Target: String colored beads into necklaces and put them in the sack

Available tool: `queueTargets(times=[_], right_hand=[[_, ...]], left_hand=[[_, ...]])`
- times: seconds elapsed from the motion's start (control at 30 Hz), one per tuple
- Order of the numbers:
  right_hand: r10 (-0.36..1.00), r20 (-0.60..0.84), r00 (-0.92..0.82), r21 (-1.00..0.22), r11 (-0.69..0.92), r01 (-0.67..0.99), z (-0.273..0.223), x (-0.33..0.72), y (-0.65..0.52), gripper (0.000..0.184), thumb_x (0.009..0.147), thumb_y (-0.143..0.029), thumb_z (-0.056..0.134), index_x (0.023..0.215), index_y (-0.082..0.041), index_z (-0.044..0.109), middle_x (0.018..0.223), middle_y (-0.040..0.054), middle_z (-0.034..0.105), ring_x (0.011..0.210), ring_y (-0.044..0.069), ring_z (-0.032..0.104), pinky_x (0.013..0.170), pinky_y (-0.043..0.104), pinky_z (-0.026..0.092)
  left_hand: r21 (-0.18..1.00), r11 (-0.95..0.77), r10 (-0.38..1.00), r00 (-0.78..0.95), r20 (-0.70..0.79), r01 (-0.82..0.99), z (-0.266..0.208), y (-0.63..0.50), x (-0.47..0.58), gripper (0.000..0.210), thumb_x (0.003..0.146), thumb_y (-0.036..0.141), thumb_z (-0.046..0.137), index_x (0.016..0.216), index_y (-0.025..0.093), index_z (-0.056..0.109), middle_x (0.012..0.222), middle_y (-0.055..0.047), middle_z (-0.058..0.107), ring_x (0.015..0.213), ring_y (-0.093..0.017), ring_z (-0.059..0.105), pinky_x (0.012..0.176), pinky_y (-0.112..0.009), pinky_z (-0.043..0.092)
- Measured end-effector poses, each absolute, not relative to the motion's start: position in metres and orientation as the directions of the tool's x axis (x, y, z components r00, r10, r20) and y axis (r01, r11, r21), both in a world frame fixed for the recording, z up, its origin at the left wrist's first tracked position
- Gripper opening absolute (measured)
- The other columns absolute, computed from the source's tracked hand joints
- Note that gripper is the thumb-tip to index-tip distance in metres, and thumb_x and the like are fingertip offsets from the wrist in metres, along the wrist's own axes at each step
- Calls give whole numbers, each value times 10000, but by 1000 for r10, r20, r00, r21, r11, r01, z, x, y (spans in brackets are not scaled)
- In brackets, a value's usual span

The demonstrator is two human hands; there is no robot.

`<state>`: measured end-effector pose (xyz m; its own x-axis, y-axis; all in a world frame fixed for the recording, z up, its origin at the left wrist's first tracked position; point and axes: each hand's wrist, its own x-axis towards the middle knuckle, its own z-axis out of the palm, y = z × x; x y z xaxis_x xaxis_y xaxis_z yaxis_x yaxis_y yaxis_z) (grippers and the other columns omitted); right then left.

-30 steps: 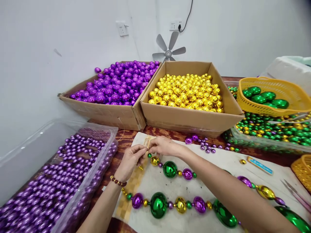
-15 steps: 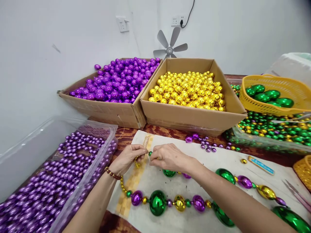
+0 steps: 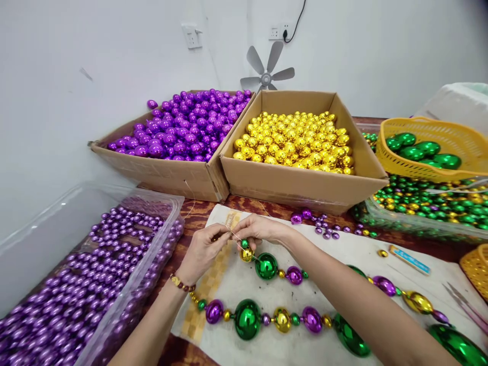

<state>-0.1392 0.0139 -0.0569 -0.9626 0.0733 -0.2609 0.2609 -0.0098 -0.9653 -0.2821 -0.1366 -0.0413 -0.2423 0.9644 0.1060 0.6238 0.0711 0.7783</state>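
My left hand (image 3: pixel 202 253) is closed in a pinch on a thin pale string (image 3: pixel 236 235). Fingertip to fingertip with it, my right hand (image 3: pixel 261 229) also pinches the string. Just under the right fingers hang a small green bead (image 3: pixel 244 244) and a gold bead (image 3: pixel 247 254). A big green ball (image 3: pixel 266 266) and a purple bead (image 3: pixel 294 275) continue that strand on the cloth. Nearer me runs a longer strand with another big green ball (image 3: pixel 247 318), smaller purple and gold beads between. Its small gold end passes behind my left wrist.
Left stands a clear plastic bin (image 3: pixel 125 284) of purple beads. Behind are cardboard boxes of purple beads (image 3: pixel 160 166) and gold beads (image 3: pixel 301 184). A yellow basket (image 3: pixel 419 168) sits on a bead bin at right. Scissors (image 3: pixel 463 302) and a blue-labelled knife (image 3: pixel 409 260) lie on the cloth.
My right hand has risen slightly and turned, uncovering the small green bead, gold bead and big green ball. Both hands still hold the string close together.
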Motion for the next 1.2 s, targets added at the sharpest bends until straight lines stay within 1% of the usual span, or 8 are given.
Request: queueTargets(times=[0.17, 0.33, 0.57, 0.67, 0.77, 0.93, 1.07, 1.2], right_hand=[[288, -225, -931, -944, 171, 282, -63, -143, 9, 165, 849, -233, 529, 830, -133, 659, 694, 5, 646, 452, 78, 526, 451, 182, 395], [517, 30, -855, -857, 454, 245, -45, -129, -5, 142, 845, -195, 520, 857, -184, 662, 890, 17, 594, 785, 142, 539, 683, 236, 366], [244, 137, -960, -711, 699, 76, -26, -104, -27, 124, 867, -189, 534, 861, -209, 656, 874, 2, 644, 792, 147, 542, 674, 240, 325], [289, 43, -956, -875, 472, 103, -35, -106, -17, 183, 890, -296, 538, 795, -185, 648, 805, -3, 630, 727, 133, 556, 639, 222, 361], [354, -73, -932, -966, 207, 154, -47, -118, -2, 250, 937, -324, 436, 982, -185, 640, 776, -4, 622, 554, 100, 562, 528, 199, 404], [11, -173, -985, -980, -104, 171, -50, -128, 13, 217, 854, -290, 564, 1032, -189, 638, 749, -12, 659, 422, 60, 515, 427, 162, 418], [-25, -214, -976, -976, -45, 215, -49, -128, 12, 290, 841, -342, 582, 1053, -156, 649, 779, 14, 685, 399, 48, 474, 414, 164, 405], [109, -238, -965, -962, 111, 250, -55, -134, 3, 257, 861, -341, 558, 931, -125, 678, 712, 10, 662, 413, 58, 457, 419, 173, 367]], left_hand=[[786, 103, 951, -291, 102, 610, -41, -136, -278, 184, 874, 307, 548, 826, 177, 669, 772, -19, 643, 708, -141, 557, 675, -243, 402], [916, 386, 898, -269, -348, 106, -46, -131, -282, 254, 797, 364, 644, 679, 140, 625, 590, 0, 570, 500, -88, 450, 495, -208, 325], [864, 393, 882, -136, -451, -315, -45, -130, -286, 180, 732, 294, 728, 746, 125, 667, 586, 20, 524, 487, -50, 397, 478, -179, 287], [900, 365, 898, -163, -408, -239, -36, -132, -284, 164, 723, 274, 736, 745, 124, 673, 585, 19, 519, 488, -48, 379, 468, -175, 272], [944, 320, 933, -148, -329, -78, -23, -132, -281, 150, 736, 271, 720, 749, 128, 677, 603, 12, 535, 507, -57, 389, 481, -178, 296], [940, 216, 970, -171, -175, 263, -12, -131, -279, 187, 799, 332, 650, 785, 149, 683, 636, 6, 567, 558, -92, 445, 527, -200, 355], [871, 77, 983, -181, 13, 484, -19, -131, -277, 176, 833, 309, 616, 783, 159, 693, 700, -9, 633, 652, -120, 517, 610, -215, 392], [902, 75, 959, -280, 52, 425, -32, -133, -275, 161, 823, 309, 633, 819, 165, 705, 749, -21, 659, 686, -137, 547, 637, -228, 420]])
